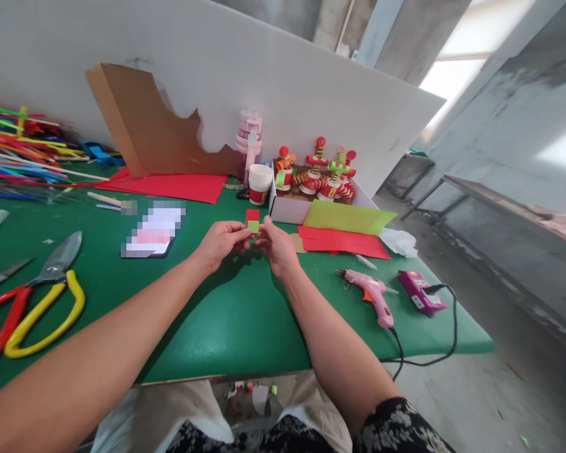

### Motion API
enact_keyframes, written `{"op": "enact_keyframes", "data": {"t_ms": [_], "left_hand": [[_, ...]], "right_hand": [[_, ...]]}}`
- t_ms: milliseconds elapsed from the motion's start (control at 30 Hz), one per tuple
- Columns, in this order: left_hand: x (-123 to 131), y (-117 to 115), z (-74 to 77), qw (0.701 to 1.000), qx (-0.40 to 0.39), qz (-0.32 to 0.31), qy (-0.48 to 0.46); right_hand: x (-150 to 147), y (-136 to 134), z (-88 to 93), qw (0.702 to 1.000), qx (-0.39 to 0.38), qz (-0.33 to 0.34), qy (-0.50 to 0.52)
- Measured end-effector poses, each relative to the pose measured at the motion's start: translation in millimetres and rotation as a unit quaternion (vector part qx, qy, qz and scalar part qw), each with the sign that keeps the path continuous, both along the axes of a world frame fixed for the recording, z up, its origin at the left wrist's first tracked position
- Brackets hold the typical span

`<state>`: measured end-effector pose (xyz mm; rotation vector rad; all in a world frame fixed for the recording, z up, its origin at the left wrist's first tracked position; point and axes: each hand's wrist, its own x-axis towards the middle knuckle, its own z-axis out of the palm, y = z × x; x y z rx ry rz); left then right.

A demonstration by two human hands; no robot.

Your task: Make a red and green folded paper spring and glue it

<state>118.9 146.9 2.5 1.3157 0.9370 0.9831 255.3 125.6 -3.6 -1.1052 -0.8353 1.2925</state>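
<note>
Both hands meet over the middle of the green table. My left hand [222, 244] pinches a red paper strip [251, 214] and a small light green paper strip [253, 226] that cross at the fingertips. From the other side my right hand [279, 244] closes its fingers on the light green strip. The fingers partly hide the strips below the crossing. Just behind them stands a stack of white and red paper cups [260, 184].
Behind is a box [292, 209] of paper-cup figures, with green card [346, 217] and red card [342, 243] before it. A pink glue gun [370, 290] and corded purple power block [421, 293] lie right. Scissors [59, 277], a phone [155, 233] and pipe cleaners [23, 154] lie left.
</note>
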Motion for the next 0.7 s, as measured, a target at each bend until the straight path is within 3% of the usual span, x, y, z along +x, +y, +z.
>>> {"op": "enact_keyframes", "data": {"t_ms": [167,300,533,700], "left_hand": [[0.9,-1.2,0.6,1.000,0.014,-0.005,0.015],[1.4,-1.2,0.9,1.000,0.013,-0.006,0.016],[1.0,-0.7,0.5,1.000,-0.024,0.011,-0.009],[1.3,0.3,-1.6,0.999,-0.041,-0.003,-0.008]], "right_hand": [[-1.6,-0.6,-6.0,0.998,0.044,-0.027,-0.020],[-1.0,1.3,-9.0,0.999,0.033,-0.036,-0.013],[0.0,-0.7,-7.1,1.000,0.022,0.007,0.010],[0.5,1.1,-6.2,0.999,0.015,-0.032,-0.033]]}}
